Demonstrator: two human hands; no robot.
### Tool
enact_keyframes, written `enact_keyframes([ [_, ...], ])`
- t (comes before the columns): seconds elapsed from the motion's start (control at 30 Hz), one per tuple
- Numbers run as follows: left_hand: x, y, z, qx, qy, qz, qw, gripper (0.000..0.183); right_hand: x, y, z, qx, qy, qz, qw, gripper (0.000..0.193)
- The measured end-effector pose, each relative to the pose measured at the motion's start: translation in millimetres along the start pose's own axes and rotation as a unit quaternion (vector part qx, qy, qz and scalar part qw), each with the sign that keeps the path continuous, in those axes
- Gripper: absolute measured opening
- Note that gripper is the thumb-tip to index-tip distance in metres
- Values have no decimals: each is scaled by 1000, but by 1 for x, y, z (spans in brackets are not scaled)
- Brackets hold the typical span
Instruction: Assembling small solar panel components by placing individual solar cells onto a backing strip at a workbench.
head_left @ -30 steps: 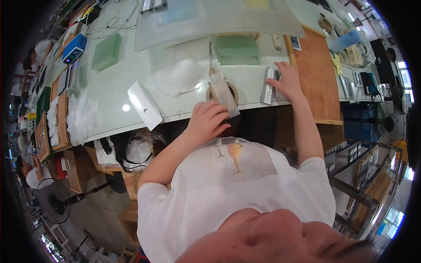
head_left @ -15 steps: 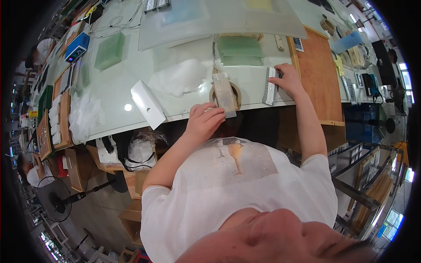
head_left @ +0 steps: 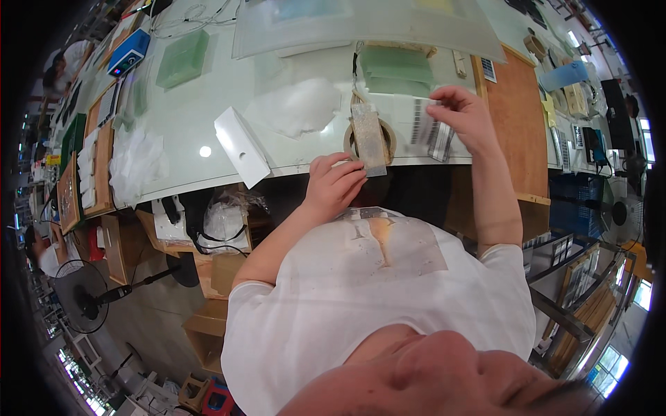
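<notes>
Surface (head_left: 208,125): glass-topped, wide, crowded. Landmark: tape roll (head_left: 350,142) near the front edge. Left of the roll, a white card (head_left: 241,145) overhanging that edge; liable to tip off if brushed by a forearm. Beyond the roll, a clear bag (head_left: 298,104) and green sheets (head_left: 395,69), well out of reach of any slip. Across the roll, a grey strip (head_left: 368,139), near end jutting past the edge, left hand (head_left: 335,184) just below it, fingers (head_left: 347,173) curled on or under that end; grip itself hidden. Balanced so, likely to pivot and drop if let go. Right of the roll, right hand (head_left: 466,114), fingers pinched together on striped labels (head_left: 431,128); thin, prone to stick or crease under a careless pull.
</notes>
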State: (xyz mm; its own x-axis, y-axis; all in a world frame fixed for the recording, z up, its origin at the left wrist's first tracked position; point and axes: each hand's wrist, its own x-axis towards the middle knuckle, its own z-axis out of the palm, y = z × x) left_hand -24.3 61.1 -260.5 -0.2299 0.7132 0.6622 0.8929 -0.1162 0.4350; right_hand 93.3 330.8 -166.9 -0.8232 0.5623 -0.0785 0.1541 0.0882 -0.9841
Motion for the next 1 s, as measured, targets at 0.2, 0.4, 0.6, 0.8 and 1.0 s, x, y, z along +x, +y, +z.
enact_keyframes([
  [0.2,0,0,1,-12,-2,-8,1000,27,10,6,75,24,-35,87,995,24],
  [0.4,2,1,1,-27,-2,-13,1000,26,26,10,73,40,-2,96,995,23],
  [0.6,2,1,-1,-21,3,-15,1000,26,21,1,79,134,-34,139,981,22],
  [0.8,0,-1,1,-26,7,-12,1000,26,14,-9,82,153,-49,136,978,22],
  [1.0,1,1,2,-30,14,-14,999,25,22,23,94,115,-29,139,983,22],
])
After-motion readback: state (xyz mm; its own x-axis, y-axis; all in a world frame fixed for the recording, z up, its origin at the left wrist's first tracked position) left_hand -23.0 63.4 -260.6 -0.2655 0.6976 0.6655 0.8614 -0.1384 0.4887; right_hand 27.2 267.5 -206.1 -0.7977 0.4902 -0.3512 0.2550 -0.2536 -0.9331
